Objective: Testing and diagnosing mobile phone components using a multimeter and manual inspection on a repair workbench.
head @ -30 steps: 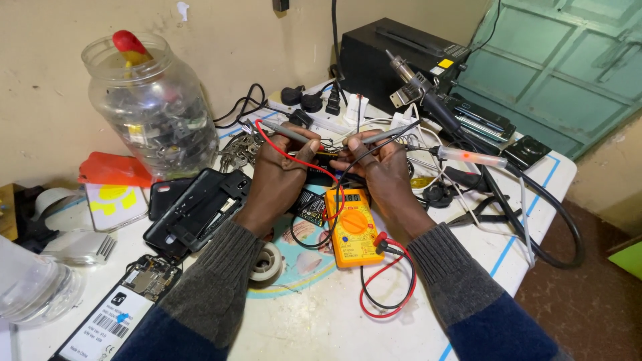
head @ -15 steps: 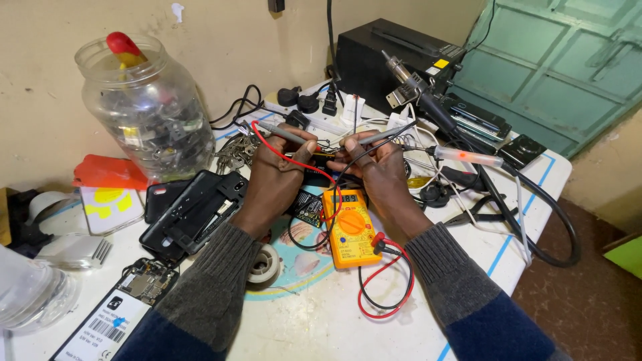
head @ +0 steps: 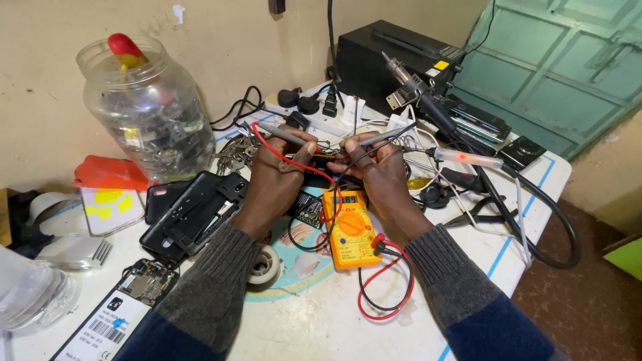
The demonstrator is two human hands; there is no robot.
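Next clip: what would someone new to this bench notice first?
Most striking is the orange multimeter at the centre of the white table, just in front of the two hands. The left hand holds a red-wired probe and the right hand a black-wired probe, tips brought together over a small dark part. At the back left stands a big clear jar full of parts.

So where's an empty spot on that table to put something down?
Bare tabletop shows near the front edge, between the two sleeves, below the orange multimeter and tape roll. Everywhere behind the left hand and right hand is crowded with cables, tools and phone parts.
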